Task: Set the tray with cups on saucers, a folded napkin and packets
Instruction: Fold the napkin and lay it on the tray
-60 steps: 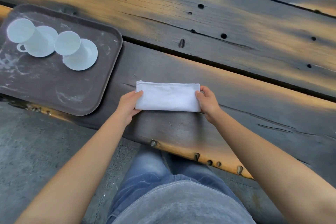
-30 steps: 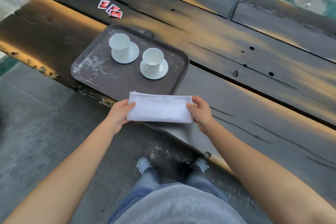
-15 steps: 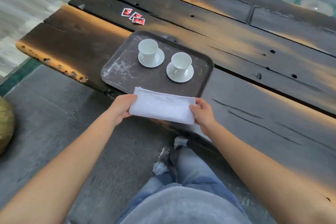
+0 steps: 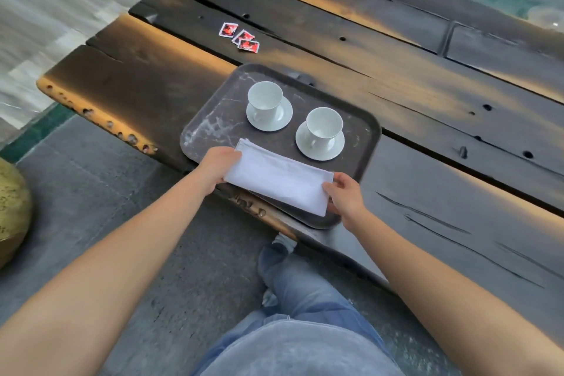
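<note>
A folded white napkin (image 4: 279,176) lies low over the near part of the dark brown tray (image 4: 210,128); whether it rests on the tray I cannot tell. My left hand (image 4: 219,163) grips its left end and my right hand (image 4: 343,196) grips its right end. Two white cups stand upright on white saucers on the tray, one at the back left (image 4: 265,99) and one to the right (image 4: 323,127). Three red packets (image 4: 241,38) lie on the table behind the tray.
The tray sits at the near edge of a dark plank table (image 4: 427,94), its near rim overhanging slightly. A yellowish round object (image 4: 10,207) stands on the grey floor at left. My legs in jeans (image 4: 293,290) are below the table edge.
Both hands lifted the folded napkin off the table right of the tray and carried it left and forward over the tray's near part. The view shifted, bringing the tray toward the centre.
</note>
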